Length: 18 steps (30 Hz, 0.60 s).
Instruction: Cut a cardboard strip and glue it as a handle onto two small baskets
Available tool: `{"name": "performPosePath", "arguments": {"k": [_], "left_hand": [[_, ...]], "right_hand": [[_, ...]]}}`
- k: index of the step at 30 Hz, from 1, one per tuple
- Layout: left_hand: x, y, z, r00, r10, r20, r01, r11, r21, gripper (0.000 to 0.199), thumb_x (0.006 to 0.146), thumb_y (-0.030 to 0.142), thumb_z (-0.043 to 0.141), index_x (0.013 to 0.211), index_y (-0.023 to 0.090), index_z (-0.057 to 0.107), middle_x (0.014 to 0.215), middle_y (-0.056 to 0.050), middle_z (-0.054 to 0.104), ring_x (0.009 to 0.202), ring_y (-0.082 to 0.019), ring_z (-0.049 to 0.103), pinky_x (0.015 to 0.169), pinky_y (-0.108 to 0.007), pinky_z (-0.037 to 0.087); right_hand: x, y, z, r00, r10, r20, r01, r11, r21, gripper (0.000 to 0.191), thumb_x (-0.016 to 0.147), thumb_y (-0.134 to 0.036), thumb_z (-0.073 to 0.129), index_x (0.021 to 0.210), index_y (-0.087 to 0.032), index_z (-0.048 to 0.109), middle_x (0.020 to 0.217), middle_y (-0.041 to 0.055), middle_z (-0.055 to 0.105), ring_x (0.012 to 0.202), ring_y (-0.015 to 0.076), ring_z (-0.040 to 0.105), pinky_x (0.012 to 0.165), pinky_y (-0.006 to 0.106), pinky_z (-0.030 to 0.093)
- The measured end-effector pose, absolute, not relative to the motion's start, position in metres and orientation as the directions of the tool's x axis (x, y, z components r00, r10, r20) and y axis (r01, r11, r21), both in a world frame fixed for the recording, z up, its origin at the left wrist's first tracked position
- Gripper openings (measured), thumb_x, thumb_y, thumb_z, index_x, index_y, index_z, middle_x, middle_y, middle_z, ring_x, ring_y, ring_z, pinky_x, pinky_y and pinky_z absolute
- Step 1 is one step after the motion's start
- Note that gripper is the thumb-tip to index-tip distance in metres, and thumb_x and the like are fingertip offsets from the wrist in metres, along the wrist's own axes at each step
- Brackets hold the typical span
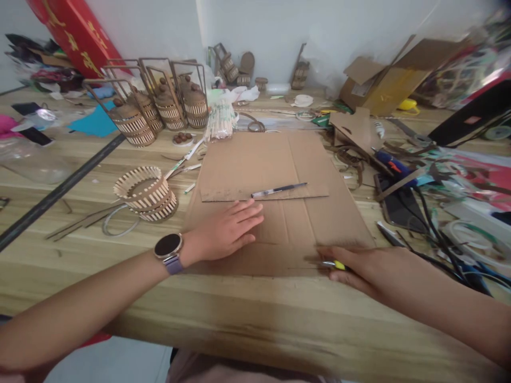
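Your right hand (pixel 351 263) is closed on the yellow-and-metal tool (pixel 334 264) at the cardboard (pixel 259 154)'s near right corner; your left hand (pixel 223 231) lies open towards the left edge.

Lidded baskets (pixel 170 109): four, tall-handled, clustered back left
Blue sheet (pixel 95 121): just beside them
Small dish (pixel 182 139): holds round brown pieces
Open basket (pixel 146 194): slatted, on the wooden surface (pixel 239 314), a pale ring (pixel 120 221) beside it
Opened carton (pixel 393 80): back right
Phone (pixel 399 207): at right, dark cables across it
Red panel (pixel 75 40): gold characters, far left corner
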<state>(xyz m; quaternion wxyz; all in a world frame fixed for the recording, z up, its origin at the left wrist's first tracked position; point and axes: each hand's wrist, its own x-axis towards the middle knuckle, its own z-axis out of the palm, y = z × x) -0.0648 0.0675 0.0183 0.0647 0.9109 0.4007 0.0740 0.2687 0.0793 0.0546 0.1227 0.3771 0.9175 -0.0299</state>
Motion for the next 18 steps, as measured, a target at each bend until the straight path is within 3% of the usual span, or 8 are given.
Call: {"name": "performPosePath", "arguments": {"k": [5,9,18], "left_hand": [[-0.071,0.055,0.009,0.669,0.743,0.018,0.731,-0.662,0.162,0.058,0.105,0.049,0.027,0.15,0.013,0.036,0.162,-0.01,0.027,0.151,-0.026,0.019,0.123,-0.046,0.019],[-0.065,0.049,0.002,0.671,0.742,0.02,0.734,-0.667,0.131,0.059,0.103,0.051,0.031,0.149,0.014,0.037,0.162,-0.009,0.027,0.151,-0.026,0.019,0.123,-0.045,0.014],[-0.064,0.049,-0.002,0.664,0.744,0.078,0.733,-0.668,0.129,0.059,0.104,0.05,0.029,0.149,0.013,0.038,0.162,-0.01,0.028,0.151,-0.026,0.02,0.123,-0.044,0.015]], "right_hand": [[0.221,0.075,0.057,-0.726,0.601,-0.334,0.63,0.776,0.025,0.018,0.098,-0.034,0.052,0.102,-0.02,0.062,0.074,0.0041,0.076,0.066,0.0247,0.074,0.047,0.027,0.039],[0.185,0.07,0.063,-0.741,0.547,-0.389,0.584,0.811,0.026,0.013,0.099,-0.031,0.053,0.1,-0.021,0.061,0.084,0.0021,0.076,0.073,0.0243,0.074,0.046,0.028,0.03],[0.173,0.072,0.068,-0.765,0.509,-0.394,0.543,0.839,0.031,0.012,0.097,-0.03,0.054,0.095,-0.022,0.063,0.076,0.0003,0.075,0.068,0.0219,0.074,0.044,0.027,0.027]]}}
